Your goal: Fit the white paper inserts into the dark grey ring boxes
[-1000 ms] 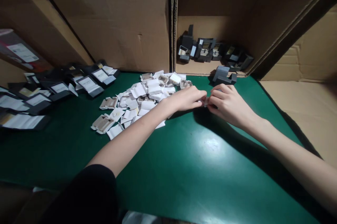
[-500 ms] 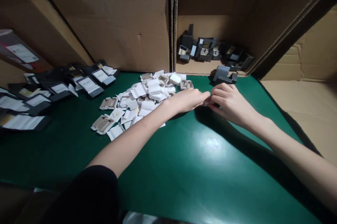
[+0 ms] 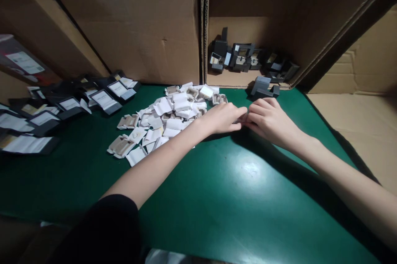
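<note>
My left hand (image 3: 223,118) and my right hand (image 3: 269,120) meet above the green tabletop (image 3: 198,198), fingertips pinched together. Whatever small thing lies between them is almost wholly covered by the fingers, so its kind cannot be made out. Just left of my left hand spreads a heap of small white cardboard pieces (image 3: 173,109), some folded into shallow trays with brown insides. Behind my right hand, close to its knuckles, rests an opened dark grey box (image 3: 262,87).
Several dark boxes with white inserts (image 3: 104,99) crowd the table's left side. A large carton (image 3: 235,26) lies open at the back, with more opened dark boxes (image 3: 242,57) inside. Cardboard walls (image 3: 124,24) close off the rear. A labelled package (image 3: 25,61) leans at far left.
The fingers of both hands have shifted slightly and closed nearer each other; a pale bit that showed between them is now mostly covered. The heap and boxes stay put.
</note>
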A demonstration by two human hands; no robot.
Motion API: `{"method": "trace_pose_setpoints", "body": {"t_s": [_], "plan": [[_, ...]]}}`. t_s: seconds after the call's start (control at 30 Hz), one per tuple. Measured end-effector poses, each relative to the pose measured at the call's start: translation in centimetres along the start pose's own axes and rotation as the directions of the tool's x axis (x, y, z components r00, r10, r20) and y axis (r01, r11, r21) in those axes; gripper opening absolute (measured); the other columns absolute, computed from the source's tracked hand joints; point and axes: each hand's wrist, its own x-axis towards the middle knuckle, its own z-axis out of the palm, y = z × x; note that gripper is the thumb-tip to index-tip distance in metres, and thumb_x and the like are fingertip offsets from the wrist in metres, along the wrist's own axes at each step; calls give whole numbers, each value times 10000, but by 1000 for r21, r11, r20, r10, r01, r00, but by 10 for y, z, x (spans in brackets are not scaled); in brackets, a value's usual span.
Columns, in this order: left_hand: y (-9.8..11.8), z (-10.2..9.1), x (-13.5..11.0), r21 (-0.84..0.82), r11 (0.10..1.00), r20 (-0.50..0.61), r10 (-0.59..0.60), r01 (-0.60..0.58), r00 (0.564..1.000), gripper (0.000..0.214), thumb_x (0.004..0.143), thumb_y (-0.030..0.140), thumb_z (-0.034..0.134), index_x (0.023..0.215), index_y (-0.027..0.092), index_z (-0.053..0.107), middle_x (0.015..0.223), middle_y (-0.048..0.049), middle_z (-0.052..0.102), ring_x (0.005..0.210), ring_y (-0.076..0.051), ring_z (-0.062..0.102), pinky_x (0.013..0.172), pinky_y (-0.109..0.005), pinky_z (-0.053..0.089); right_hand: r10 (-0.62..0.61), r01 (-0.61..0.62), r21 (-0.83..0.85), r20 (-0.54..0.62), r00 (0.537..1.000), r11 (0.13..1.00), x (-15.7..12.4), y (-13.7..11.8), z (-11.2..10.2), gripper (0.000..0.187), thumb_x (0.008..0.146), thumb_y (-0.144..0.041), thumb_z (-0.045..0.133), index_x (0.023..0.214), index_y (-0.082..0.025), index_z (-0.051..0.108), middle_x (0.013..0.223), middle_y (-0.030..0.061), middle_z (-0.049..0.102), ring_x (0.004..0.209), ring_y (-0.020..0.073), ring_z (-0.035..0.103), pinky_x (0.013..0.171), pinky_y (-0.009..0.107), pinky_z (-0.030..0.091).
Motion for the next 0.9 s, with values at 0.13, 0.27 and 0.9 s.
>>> {"method": "trace_pose_setpoints", "body": {"t_s": [0.13,0.27,0.9], "plan": [[1,6,1,-30,1000,-56,-3,1,998,44,846,184,533,858,156,564,860,-55,648,748,-188,613,580,-246,363,-39,37,48,41,998,998,-1,8,-5,208,900,-207,496,761,-186,649,805,54,639,852,193,548,918,411,321],[0,12,3,-102,994,-118,36,-48,992,45,847,139,531,820,149,567,843,-46,636,768,-174,596,612,-246,365,-55,48,69,97,994,996,-6,15,-10,232,885,-149,458,828,-207,676,886,48,665,906,200,572,979,475,255],[-9,27,2,36,976,-292,218,-217,931,192,942,243,479,939,136,638,1160,-111,576,1041,-216,550,845,-318,476,282,-369,526,241,929,766,-8,38,-16,378,836,-417,583,1157,-224,528,1142,95,630,979,273,634,846,429,544]]}}
